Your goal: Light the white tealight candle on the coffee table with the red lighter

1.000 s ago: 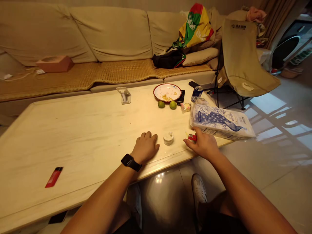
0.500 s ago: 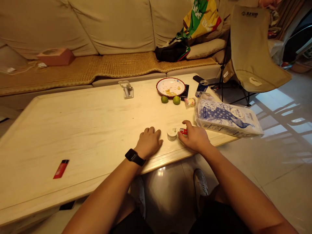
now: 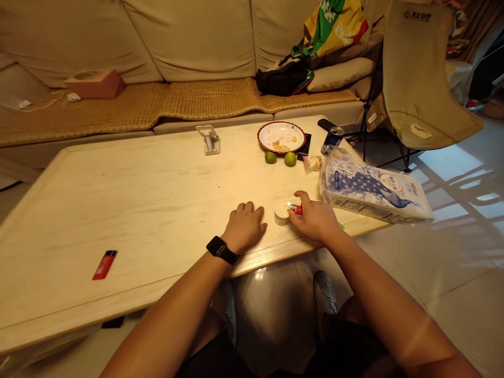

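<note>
A small round white candle (image 3: 281, 216) stands on the pale table, between my two hands. My right hand (image 3: 315, 218) grips a red lighter (image 3: 296, 210), whose metal end points left at the candle's top edge. A small bright flame shows at that spot; whether the wick itself burns I cannot tell. To the candle's left, my left hand (image 3: 244, 227) rests palm down on the tabletop, fingers spread, holding nothing. A black watch (image 3: 220, 249) is on that wrist.
Behind the candle are two green limes (image 3: 290, 159), a red-rimmed plate (image 3: 281, 126) with food scraps and a blue can (image 3: 333, 139). A tissue pack (image 3: 378, 189) overhangs the right edge. A flat red object (image 3: 104, 265) lies far left, and a white stand (image 3: 210, 140) stands at the back.
My right hand has brought the lighter left to the candle. A flame was faint a second ago, unseen half a second ago, and now glows at the candle's top. My left hand stays on the table.
</note>
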`<state>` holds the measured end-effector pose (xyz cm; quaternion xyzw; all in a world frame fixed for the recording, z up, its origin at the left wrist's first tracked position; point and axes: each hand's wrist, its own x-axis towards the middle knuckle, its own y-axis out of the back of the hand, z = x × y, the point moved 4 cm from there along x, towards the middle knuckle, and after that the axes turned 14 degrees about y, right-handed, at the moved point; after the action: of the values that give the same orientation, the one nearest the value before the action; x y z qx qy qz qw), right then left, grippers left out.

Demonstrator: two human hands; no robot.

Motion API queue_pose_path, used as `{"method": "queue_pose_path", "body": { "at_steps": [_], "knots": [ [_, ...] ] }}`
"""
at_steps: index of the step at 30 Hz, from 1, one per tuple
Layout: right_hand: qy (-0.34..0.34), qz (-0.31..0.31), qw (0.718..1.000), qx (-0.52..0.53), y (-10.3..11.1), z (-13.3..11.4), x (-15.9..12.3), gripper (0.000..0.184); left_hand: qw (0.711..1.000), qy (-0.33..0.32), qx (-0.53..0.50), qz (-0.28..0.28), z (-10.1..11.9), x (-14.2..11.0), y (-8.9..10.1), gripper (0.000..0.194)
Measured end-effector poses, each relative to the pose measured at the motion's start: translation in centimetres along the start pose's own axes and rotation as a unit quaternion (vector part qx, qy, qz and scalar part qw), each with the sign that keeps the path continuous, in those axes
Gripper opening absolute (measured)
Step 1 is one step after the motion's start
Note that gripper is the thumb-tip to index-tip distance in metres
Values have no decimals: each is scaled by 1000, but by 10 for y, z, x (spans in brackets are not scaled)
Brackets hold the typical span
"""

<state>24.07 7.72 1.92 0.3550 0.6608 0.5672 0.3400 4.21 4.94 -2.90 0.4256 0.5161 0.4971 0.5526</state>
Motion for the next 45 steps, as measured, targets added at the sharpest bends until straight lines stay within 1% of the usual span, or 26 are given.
{"method": "queue_pose_path", "body": {
  "at_steps": [5, 8, 14, 19, 23, 30, 38, 45],
  "knots": [
    [-10, 11, 1000, -6, 1, 3, -1, 62, 1000, 1, -6, -4, -1, 1, 0, 38],
    [-29, 28, 999, 0, 1, 11, -6, 63, 1000, 0, -9, -3, -1, 1, -1, 39],
    [-63, 41, 997, -4, 2, 40, -26, 74, 1000, 4, -8, -6, -1, 3, -2, 40],
    [-91, 49, 994, -36, 0, 66, -45, 75, 1000, 8, -11, -13, 0, 4, 0, 40],
    [-105, 59, 992, -44, -1, 77, -56, 73, 1000, 12, -11, -19, -1, 5, 0, 41],
    [-104, 62, 992, -38, 3, 78, -61, 68, 1000, 8, -2, -17, -1, 4, 1, 41],
    [-108, 44, 993, -32, 5, 75, -62, 69, 1000, 10, -8, -24, -1, 4, 3, 41],
    [-99, 49, 993, -38, 4, 72, -61, 69, 1000, 9, -6, -19, -1, 4, 3, 39]
  ]
}}
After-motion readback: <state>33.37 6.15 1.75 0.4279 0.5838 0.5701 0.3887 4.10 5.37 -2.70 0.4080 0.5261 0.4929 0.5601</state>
